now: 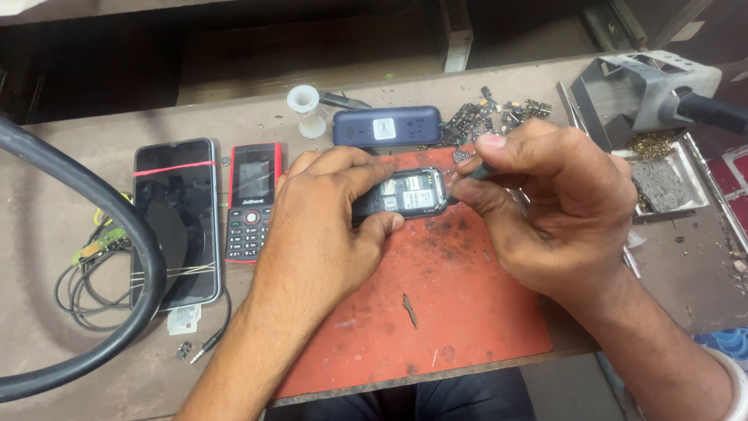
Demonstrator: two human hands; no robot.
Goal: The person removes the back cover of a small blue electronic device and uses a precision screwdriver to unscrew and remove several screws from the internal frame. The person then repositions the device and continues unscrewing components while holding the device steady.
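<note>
My left hand (327, 218) grips a small opened phone (411, 193), back cover off, holding it flat on a worn red mat (452, 312). Thumb and fingers wrap its left end. My right hand (545, 210) pinches a thin dark tool (477, 170) whose tip meets the phone's right end. The tool's tip is mostly hidden by my fingers.
A blue phone back cover (387, 125) and a white spool (305, 109) lie behind the mat. A red keypad phone (251, 203) and a black smartphone (174, 222) lie left, beside cables (93, 288). Small loose parts (499, 117) and a soldering stand (654, 101) sit at right.
</note>
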